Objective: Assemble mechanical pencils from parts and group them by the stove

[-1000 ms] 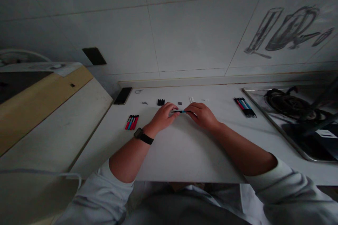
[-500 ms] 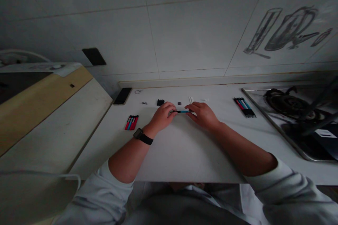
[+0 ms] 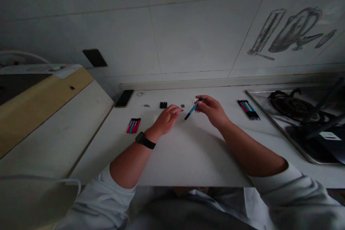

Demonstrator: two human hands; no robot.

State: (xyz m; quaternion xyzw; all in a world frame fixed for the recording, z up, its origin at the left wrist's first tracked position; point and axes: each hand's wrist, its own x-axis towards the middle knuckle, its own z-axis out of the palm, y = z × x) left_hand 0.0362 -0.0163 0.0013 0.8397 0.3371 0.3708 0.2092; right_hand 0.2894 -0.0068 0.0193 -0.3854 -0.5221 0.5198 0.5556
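A blue pen with black ends (image 3: pixel 192 110) slants down to the left from my right hand (image 3: pixel 211 109), which grips it near its upper end between thumb and fingers. My left hand (image 3: pixel 167 118) is off the pen, with its fingers stretched forward and nothing visible in them. Just beyond the left hand lie several black pen grips (image 3: pixel 163 105). A small group of dark little parts (image 3: pixel 182 106) sits between the two hands. Thin white tubes (image 3: pixel 193 102) lie behind the pen, partly covered by the right hand. Small springs (image 3: pixel 146 105) rest farther left.
Red and blue pen barrels (image 3: pixel 133 125) lie at the left. Several pens (image 3: pixel 248 110) are lined up at the right, beside a gas stove (image 3: pixel 285 129). A phone (image 3: pixel 124 98) and a ring-like item (image 3: pixel 140 94) lie near the wall.
My left hand has let go of the pen. The right hand has lifted and turned it from nearly level to a slant, its lower tip toward the left.
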